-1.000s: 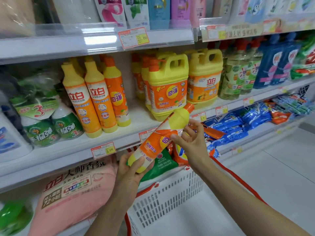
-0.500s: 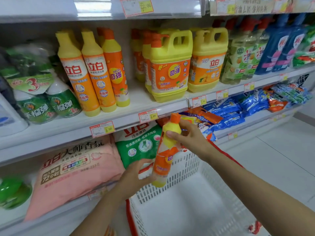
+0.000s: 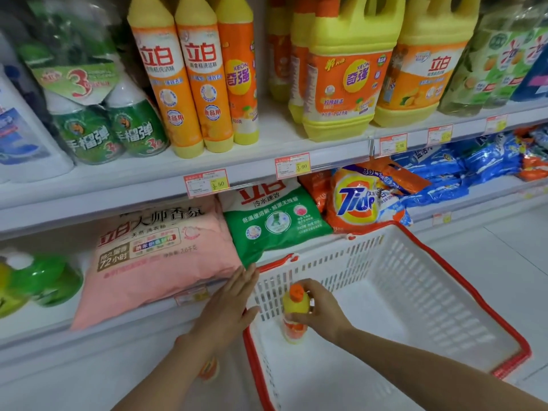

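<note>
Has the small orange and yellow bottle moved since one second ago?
Yes. The bottle went down from the level of the price-tag shelf edge into the white basket, where the right hand holds it upright.

Lighting: even, fairly bright, from overhead. Shadow: soft band beneath the upper shelf [image 3: 118, 194], dimming the far left corners. Glare: pale washed-out sheen on the floor [image 3: 519, 247] and inside the basket [image 3: 430, 292]. Focus: soft overall, small print smeared. Distortion: wide-angle bowing, shelf lines curving, strongest towards the edges.
</note>
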Demonstrator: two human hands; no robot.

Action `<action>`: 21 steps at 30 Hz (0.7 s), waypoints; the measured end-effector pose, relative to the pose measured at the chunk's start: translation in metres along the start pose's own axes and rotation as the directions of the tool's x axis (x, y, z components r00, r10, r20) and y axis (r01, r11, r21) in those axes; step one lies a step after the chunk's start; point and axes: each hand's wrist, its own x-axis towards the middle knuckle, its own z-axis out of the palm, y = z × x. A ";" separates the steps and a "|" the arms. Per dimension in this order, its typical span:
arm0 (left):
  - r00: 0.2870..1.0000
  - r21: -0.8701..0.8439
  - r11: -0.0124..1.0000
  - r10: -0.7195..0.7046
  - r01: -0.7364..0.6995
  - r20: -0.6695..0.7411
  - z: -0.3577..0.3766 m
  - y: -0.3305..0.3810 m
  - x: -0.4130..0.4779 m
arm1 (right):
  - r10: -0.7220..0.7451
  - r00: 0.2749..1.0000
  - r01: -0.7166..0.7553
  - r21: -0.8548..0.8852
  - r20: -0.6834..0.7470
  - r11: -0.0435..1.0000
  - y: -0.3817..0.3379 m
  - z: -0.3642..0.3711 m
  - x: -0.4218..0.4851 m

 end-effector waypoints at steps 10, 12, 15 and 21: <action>1.000 0.002 1.000 -0.005 0.005 0.005 -0.001 -0.002 0.001 | -0.006 0.999 0.009 -0.060 0.041 0.998 0.015 0.004 -0.011; 1.000 0.018 1.000 -0.004 0.004 0.017 -0.004 0.001 0.002 | -0.020 0.998 0.024 -0.060 0.062 0.998 0.015 0.001 -0.015; 0.999 0.032 0.999 -0.008 0.007 0.041 -0.014 0.007 -0.001 | -0.007 0.988 0.011 -0.024 0.156 1.000 0.004 -0.013 -0.017; 0.747 0.128 0.984 0.175 -0.121 -0.642 -0.107 0.027 -0.006 | -0.312 0.943 0.319 0.041 -0.116 0.947 -0.086 -0.087 -0.013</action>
